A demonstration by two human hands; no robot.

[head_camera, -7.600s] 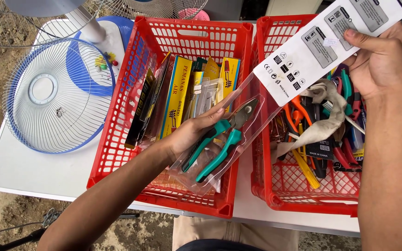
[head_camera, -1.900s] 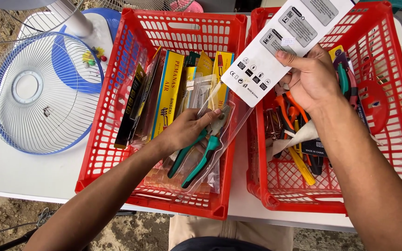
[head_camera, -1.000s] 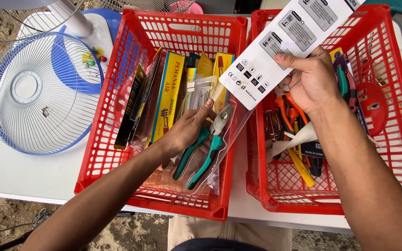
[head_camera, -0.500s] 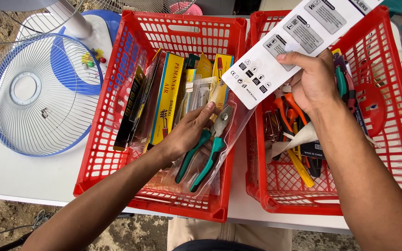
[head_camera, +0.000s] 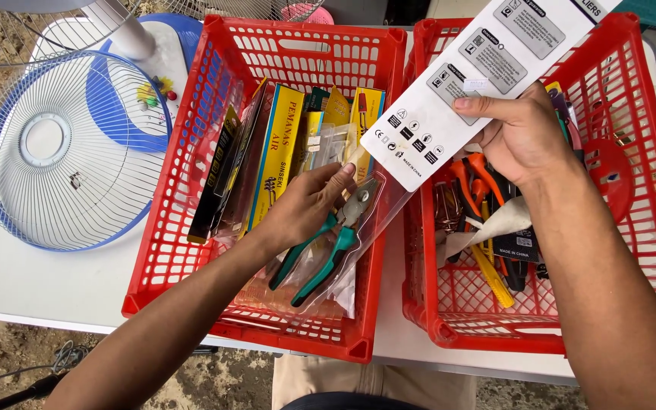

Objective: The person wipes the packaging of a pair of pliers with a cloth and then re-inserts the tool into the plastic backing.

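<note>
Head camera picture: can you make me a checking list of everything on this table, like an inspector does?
Surface: white table, holding two red baskets side by side.
Job's things: pliers with green handles in a clear plastic pack, over the left basket; white backing card raised above the right basket.
Clutter: boxed and carded tools upright in the left basket; loose tools with orange and yellow handles in the right basket; blue-rimmed fan grille lying flat on the table.
Grippers: left hand grips the pliers pack; right hand pinches the card.
Cables: dark cable on the ground.
Surroundings: bare dirt ground around the table.
</note>
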